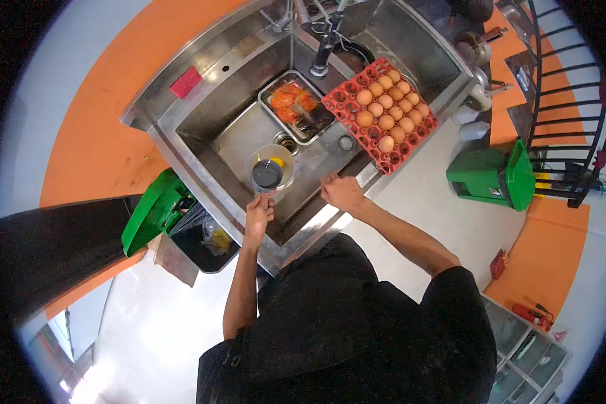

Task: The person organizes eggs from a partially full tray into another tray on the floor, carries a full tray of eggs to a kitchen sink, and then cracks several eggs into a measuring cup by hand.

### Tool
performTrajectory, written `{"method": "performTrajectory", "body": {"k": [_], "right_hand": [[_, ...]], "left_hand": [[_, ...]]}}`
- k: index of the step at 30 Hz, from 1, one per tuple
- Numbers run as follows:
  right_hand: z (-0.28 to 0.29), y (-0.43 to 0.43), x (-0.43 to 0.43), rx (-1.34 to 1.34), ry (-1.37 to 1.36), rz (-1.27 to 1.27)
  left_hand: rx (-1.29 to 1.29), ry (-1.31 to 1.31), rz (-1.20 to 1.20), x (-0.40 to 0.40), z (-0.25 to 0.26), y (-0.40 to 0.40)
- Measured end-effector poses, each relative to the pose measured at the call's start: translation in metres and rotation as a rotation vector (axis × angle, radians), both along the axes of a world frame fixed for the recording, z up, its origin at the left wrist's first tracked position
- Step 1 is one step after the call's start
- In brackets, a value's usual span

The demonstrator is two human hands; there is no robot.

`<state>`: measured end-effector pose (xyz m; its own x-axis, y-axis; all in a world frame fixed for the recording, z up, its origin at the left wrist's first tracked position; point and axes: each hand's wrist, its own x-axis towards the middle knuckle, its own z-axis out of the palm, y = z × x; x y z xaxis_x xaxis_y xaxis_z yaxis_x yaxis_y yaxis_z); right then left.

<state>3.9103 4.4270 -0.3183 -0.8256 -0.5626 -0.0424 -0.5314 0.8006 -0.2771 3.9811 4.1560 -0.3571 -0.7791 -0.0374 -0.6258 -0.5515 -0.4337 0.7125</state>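
Observation:
My left hand [259,214] grips a small dark cup-like strainer or ladle [266,174] by its near end, over a translucent plastic bowl [284,154] with yellow egg yolk in it. The bowl is inside the steel sink basin. My right hand [341,192], fingers curled, is above the sink's near edge; whether it holds anything cannot be made out. Right of the basin, a red egg tray [346,96] with several brown eggs [386,122] rests across the sink. A metal pan [308,141] with orange shredded food lies at the back of the basin.
A black faucet [323,55] rises behind the pan. On the left ledge lies a red sponge [186,83]. An open green-lidded bin [149,217] stands left of the sink, and another green bin [480,174] stands on the floor at right. A second basin [419,45] is at upper right.

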Motion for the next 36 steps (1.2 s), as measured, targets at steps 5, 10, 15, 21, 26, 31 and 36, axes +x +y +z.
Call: {"method": "performTrajectory", "body": {"k": [5,10,15,21,26,31,36], "right_hand": [[0.002,-0.001,-0.006,0.075,-0.024,0.036],[-0.003,0.001,0.003,0.13,-0.007,0.017],[0.013,-0.006,-0.004,0.028,-0.095,-0.052],[0.064,-0.034,0.004,-0.497,-0.445,-0.224],[0.067,-0.047,0.014,-0.478,-0.229,-0.118],[0.075,-0.045,0.017,-0.378,-0.109,-0.123],[0.082,-0.042,0.016,-0.377,-0.096,-0.115]], "left_hand": [[0.0,-0.016,-0.145,0.037,0.028,0.008],[-0.078,-0.016,-0.264,0.052,0.044,0.023],[-0.059,0.035,-0.348,0.058,0.032,0.031],[0.066,0.056,-0.449,0.047,0.066,0.046],[0.116,0.15,-0.447,0.048,0.057,0.063],[0.129,0.255,-0.455,0.047,0.039,0.069],[0.071,0.189,-0.488,0.04,0.067,0.065]]}}
